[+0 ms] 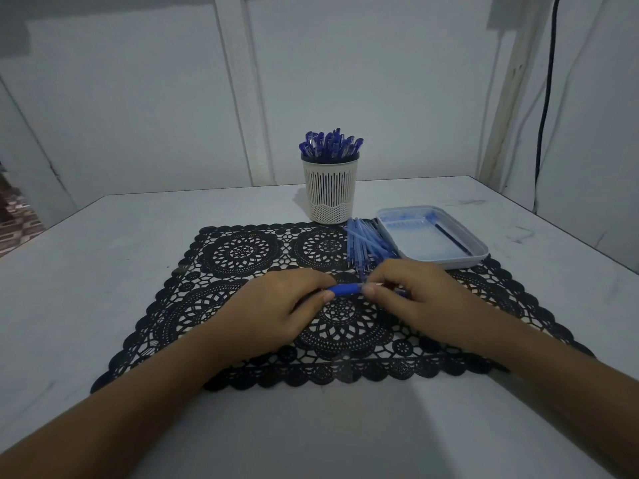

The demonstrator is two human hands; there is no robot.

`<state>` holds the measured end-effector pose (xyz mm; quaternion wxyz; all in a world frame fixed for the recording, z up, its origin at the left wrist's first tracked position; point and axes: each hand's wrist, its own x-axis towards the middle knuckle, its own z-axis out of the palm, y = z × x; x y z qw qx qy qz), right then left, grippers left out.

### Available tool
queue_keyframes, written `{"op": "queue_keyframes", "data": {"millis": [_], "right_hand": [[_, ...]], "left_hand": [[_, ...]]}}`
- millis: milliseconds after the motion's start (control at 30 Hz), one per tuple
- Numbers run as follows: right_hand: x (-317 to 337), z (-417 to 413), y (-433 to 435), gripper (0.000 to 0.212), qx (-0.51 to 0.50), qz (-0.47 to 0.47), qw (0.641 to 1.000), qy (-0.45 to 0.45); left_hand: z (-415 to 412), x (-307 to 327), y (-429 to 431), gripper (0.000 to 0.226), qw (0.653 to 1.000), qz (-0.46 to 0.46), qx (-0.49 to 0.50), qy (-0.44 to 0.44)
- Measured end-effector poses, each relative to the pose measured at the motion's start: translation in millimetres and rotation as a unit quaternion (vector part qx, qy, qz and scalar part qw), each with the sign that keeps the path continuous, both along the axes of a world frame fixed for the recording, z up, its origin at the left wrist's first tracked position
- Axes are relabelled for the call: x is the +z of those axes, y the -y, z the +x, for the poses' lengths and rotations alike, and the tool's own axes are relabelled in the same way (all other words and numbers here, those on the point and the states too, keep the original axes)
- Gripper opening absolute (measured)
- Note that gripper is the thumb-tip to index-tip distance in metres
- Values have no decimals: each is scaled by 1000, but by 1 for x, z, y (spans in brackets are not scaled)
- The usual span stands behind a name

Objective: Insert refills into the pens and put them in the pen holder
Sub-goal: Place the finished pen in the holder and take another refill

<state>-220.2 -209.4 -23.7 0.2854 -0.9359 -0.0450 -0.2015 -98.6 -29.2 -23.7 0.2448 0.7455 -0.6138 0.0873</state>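
While both hands (345, 299) pinch one pen (345, 289), the pen holder (330, 191) stands crammed with pens.

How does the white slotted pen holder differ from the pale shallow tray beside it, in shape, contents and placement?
The white slotted pen holder is a tall upright cup; the pale shallow tray is low, flat and rectangular. The holder is packed with blue-capped pens; the tray holds just one dark thin stick, apparently a refill, and shows blue stains. The holder stands at the far edge of the black lace mat; the tray overlaps the mat's far right corner. Both are light-coloured containers.
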Motion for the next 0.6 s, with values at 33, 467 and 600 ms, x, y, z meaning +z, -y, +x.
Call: {"op": "queue_keyframes", "data": {"millis": [33,467,600], "right_hand": [[0,-1,0,8,6,10,1000,1],[5,-3,5,18,-40,151,986,50],[2,-3,13,18,-77,100,992,26]], "left_hand": [[0,0,0,42,1000,0,0,0],[7,1,-4,33,998,-12,36,-44],[13,2,-6,24,996,-17,66,-54]]}}
